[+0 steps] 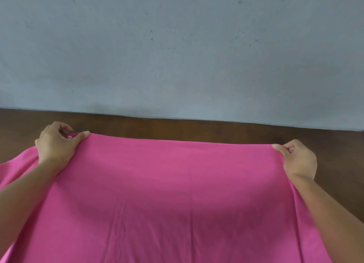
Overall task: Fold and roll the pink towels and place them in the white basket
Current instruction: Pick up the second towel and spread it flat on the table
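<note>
The left hand (57, 144), at about 9 o'clock in the view, is clamped on the far left corner of a wide, smooth pink towel (177, 193). Its thumb lies flat along the top of the cloth's far edge and its curled fingers tuck behind that edge. A small pale round mark (69, 137) shows on the fabric between thumb and fingers; what it is cannot be told. The right hand (297, 160), at about 3 o'clock, grips the far right corner the same way, with the thumb on top pointing toward 9 o'clock and the fingers curled round the edge. Both forearms reach in from 7 and 5 o'clock over the cloth. Between the hands the towel's far edge runs taut and nearly straight. From there the cloth spreads toward 6 o'clock, filling the lower half of the view, with faint creases and one lengthwise fold line down its middle. It covers a dark brown wooden tabletop (177, 128), which shows as a bare strip toward 12 o'clock beyond the far edge. Behind that rises a plain grey-blue wall (177, 45) with small dark scuffs.
</note>
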Available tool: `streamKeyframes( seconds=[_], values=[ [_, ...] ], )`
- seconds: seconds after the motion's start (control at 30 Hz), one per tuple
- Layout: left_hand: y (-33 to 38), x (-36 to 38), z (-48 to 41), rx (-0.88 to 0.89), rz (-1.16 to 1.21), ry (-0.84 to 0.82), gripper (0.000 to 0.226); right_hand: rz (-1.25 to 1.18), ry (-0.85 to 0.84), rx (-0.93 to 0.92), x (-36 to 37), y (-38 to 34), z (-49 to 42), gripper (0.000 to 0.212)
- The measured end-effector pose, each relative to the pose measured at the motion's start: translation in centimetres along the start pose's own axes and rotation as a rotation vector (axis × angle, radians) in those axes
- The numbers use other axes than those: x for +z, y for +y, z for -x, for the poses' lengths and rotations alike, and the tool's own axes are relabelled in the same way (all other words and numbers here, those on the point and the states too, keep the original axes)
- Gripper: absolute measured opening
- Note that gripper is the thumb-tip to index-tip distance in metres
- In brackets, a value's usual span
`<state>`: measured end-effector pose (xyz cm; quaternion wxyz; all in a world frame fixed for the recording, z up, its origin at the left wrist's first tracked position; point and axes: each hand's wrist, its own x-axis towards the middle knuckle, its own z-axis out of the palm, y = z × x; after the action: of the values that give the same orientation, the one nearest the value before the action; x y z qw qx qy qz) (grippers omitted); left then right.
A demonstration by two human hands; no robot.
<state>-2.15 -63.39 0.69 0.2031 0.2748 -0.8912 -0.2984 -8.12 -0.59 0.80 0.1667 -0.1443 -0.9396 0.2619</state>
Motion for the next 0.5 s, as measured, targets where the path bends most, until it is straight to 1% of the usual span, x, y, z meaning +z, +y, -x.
streamKeyframes(
  seconds=[0.17, 0.37, 0.5],
  values=[
    [1.3, 2.5, -3.7, -0.028, 0.000, 0.033, 0.060, 0.023, 0.010, -0.035, 2.3, -0.9, -4.3, 0.034],
    [1.5, 5.0, -7.3, -0.014, 0.021, 0.072, 0.076, 0.049, 0.044, -0.055, 4.5, -1.2, -8.1, 0.037],
    [0.8, 5.8, -8.6, -0.068, 0.060, 0.085, 0.095, 0.039, 0.046, -0.035, 5.4, -1.5, -9.2, 0.035]
  ],
)
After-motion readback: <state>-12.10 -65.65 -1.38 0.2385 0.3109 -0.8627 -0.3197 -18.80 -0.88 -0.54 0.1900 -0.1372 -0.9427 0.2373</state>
